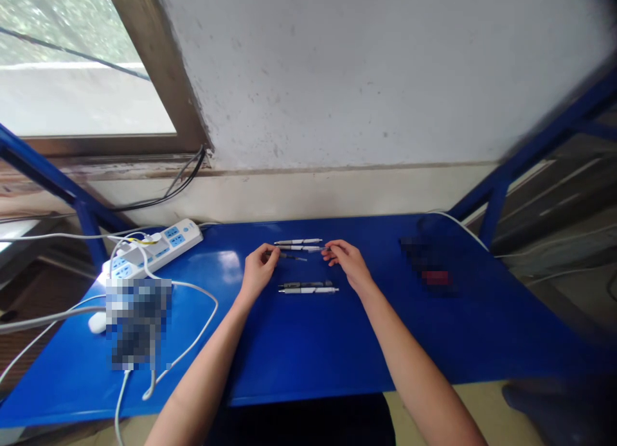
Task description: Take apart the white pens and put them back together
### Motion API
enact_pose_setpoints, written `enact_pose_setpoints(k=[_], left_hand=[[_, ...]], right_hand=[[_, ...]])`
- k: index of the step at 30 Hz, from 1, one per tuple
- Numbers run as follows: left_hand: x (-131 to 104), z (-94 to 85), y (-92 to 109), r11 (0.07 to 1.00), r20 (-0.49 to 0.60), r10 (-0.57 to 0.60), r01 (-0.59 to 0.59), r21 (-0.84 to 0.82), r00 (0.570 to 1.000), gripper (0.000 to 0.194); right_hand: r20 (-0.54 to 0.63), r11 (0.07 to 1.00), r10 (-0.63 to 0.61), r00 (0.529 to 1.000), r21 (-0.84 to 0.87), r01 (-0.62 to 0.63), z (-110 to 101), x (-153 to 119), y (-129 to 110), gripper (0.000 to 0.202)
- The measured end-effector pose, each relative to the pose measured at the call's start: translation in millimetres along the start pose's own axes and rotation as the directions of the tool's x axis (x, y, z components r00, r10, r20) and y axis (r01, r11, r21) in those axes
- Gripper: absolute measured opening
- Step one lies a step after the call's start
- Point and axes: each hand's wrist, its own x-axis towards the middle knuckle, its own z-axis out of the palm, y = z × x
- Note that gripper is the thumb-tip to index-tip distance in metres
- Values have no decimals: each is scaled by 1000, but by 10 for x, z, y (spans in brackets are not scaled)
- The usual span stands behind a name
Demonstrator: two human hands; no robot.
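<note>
My left hand is closed in a pinch on a pen part, a dark grip with a thin refill-like tip sticking out to the right. Opposite it, my right hand has thumb and fingers pinched together at a slim, pale see-through piece, which looks like a pen barrel; its exact kind is hard to make out. Just behind the hands lies a white and grey pen on the blue table. Nearer to me, a dark pen and another white and grey pen rest side by side.
A white power strip with plugs and trailing cables stands at the left. In front of it is a blurred-out object. Another blurred dark and red item lies to the right. The wall borders the table's back edge.
</note>
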Motion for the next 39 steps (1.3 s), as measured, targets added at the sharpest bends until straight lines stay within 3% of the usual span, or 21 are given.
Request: enact_pose_setpoints(k=[11, 19, 26, 29, 32, 35, 39], left_hand=[[12, -36, 20, 1000, -27, 8, -7, 30, 1000, 28], [15, -88, 40, 989, -156, 53, -30, 143, 986, 24], [29, -126, 41, 993, -270, 38, -6, 120, 962, 25], [54, -100, -10, 998, -196, -52, 44, -48, 979, 32], [73, -44, -79, 936, -54, -224, 200, -290, 973, 41], [74, 1, -118, 839, 63, -282, 278, -467, 957, 46], [59, 13, -117, 773, 154, -287, 323, -546, 945, 44]], right_hand=[[4, 999, -21, 1000, -49, 22, 45, -3, 4, 17], [1, 1000, -4, 1000, 24, 4, -6, -12, -1, 24], [-15, 987, 38, 999, 159, -35, -10, -60, -76, 24], [6, 974, 53, 999, 219, -53, 16, -61, -90, 24], [37, 967, 65, 997, 243, -72, 41, -59, -88, 26], [65, 965, 62, 996, 250, -76, 47, -65, -90, 25], [88, 958, 78, 993, 267, -99, 28, -69, -101, 24]])
